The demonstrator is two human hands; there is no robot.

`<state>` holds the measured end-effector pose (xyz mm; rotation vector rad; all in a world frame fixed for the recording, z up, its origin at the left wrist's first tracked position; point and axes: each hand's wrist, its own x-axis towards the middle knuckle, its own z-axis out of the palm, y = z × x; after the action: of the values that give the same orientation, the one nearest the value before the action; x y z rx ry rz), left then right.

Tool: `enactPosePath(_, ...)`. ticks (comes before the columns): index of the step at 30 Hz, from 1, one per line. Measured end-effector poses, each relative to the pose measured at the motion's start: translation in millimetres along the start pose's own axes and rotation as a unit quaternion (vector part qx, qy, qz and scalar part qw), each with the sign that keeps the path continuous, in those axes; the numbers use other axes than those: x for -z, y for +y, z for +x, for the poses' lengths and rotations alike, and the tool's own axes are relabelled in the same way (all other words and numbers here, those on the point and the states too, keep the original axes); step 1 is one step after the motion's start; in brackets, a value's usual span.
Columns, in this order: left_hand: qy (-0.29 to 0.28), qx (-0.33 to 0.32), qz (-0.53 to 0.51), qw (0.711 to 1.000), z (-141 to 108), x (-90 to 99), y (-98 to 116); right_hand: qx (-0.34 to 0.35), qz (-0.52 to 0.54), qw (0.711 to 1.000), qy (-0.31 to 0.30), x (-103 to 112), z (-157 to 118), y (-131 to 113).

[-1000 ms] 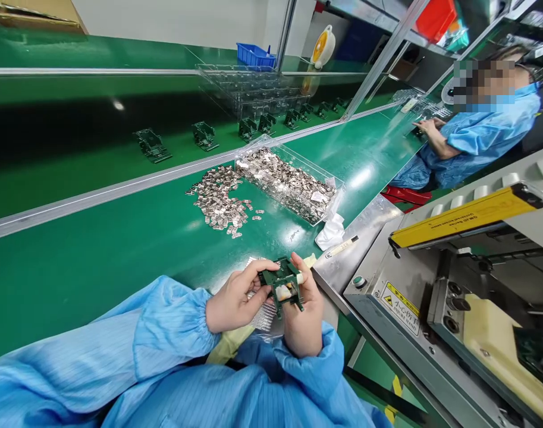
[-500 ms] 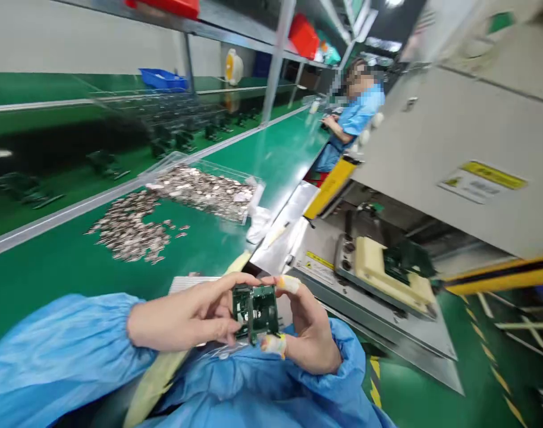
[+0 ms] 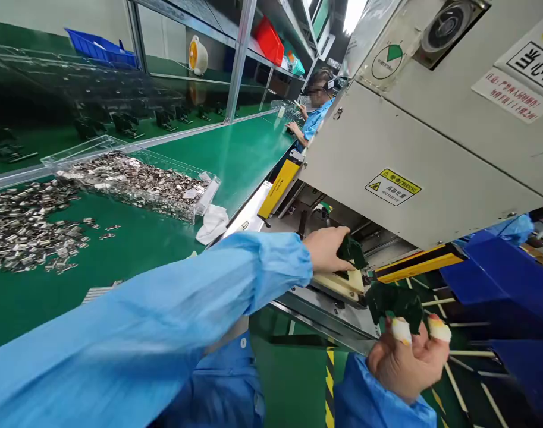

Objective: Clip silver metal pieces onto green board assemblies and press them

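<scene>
**Hands part, each with a green piece, at the machine**

The grey machine (image 3: 414, 148) now fills the view from 12 to 3 o'clock; half a second ago it sat further off at the right, and a second ago only its lower deck showed. The green bench (image 3: 132, 249) has slid to 9 o'clock, carrying the clear tray of metal clips (image 3: 132, 181) at about 10 o'clock and the loose pile of clips (image 3: 25, 229) at the far left edge. A white cloth (image 3: 213, 223) lies just beside the tray's near end. A co-worker in blue (image 3: 313, 113) sits far off, near 12 o'clock.

Earlier both hands met in front of the body around one green part. Now they are well apart. The left hand (image 3: 327, 249), its blue sleeve stretched across the middle, reaches to the machine's cream fixture (image 3: 342, 284) just right of centre; its fingers are curled closed around a dark green part (image 3: 352, 251) sitting just above the fixture. Whether that part touches the fixture cannot be told.

The right hand (image 3: 407, 362), at 5 o'clock, is raised palm inward, its taped fingertips (image 3: 400, 330) pinched on a second green part (image 3: 394, 302), held in the air just right of the fixture's edge.
</scene>
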<state>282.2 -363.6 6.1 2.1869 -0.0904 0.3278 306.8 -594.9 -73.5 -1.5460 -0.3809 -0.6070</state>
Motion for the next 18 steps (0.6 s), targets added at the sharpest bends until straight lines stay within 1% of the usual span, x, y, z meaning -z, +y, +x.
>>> enactPosePath(2, 0.036, 0.014, -0.081, 0.996, -7.7, 11.1, -1.8, 0.005, 0.022, 1.000, -0.004, -11.9, 13.3, -1.5)
enactPosePath(4, 0.045, 0.015, -0.166, 0.985, -31.3, 32.7, -5.8, 0.011, 0.020, 0.997, -0.077, -28.3, 27.7, -4.4)
enactPosePath(6, 0.015, 0.019, -0.217, 0.976, -68.9, 59.3, -11.3, 0.019, -0.011, 0.984, -0.177, -44.3, 41.5, -7.3)
enactPosePath(7, -0.005, 0.030, -0.223, 0.974, -91.1, 72.5, -14.8, 0.026, -0.034, 0.972, -0.233, -51.0, 47.5, -8.7)
enactPosePath(9, -0.033, 0.081, -0.209, 0.974, -137.6, 94.5, -23.9, 0.046, -0.074, 0.943, -0.321, -61.2, 56.5, -11.0)
enactPosePath(10, -0.041, 0.118, -0.197, 0.972, -159.4, 102.2, -29.8, 0.056, -0.086, 0.932, -0.348, -64.5, 59.0, -12.0)
enactPosePath(11, -0.043, 0.157, -0.183, 0.970, -179.0, 107.3, -36.6, 0.067, -0.096, 0.925, -0.362, -66.7, 60.1, -12.7)
enactPosePath(13, -0.040, 0.220, -0.172, 0.959, -208.6, 109.2, -51.9, 0.098, -0.135, 0.920, -0.354, -66.6, 57.6, -12.4)
enactPosePath(14, -0.038, 0.239, -0.175, 0.954, -217.8, 106.4, -59.8, 0.116, -0.169, 0.920, -0.334, -63.7, 53.9, -10.6)
enactPosePath(15, -0.039, 0.249, -0.183, 0.950, -223.4, 101.8, -67.5, 0.134, -0.207, 0.922, -0.300, -58.3, 48.7, -7.6)
enactPosePath(16, -0.040, 0.250, -0.193, 0.948, -225.7, 95.6, -74.5, 0.147, -0.247, 0.925, -0.250, -50.0, 42.1, -3.0)
enactPosePath(18, -0.040, 0.236, -0.203, 0.949, -222.7, 81.6, -86.3, 0.143, -0.309, 0.933, -0.117, -24.3, 26.1, 10.5)
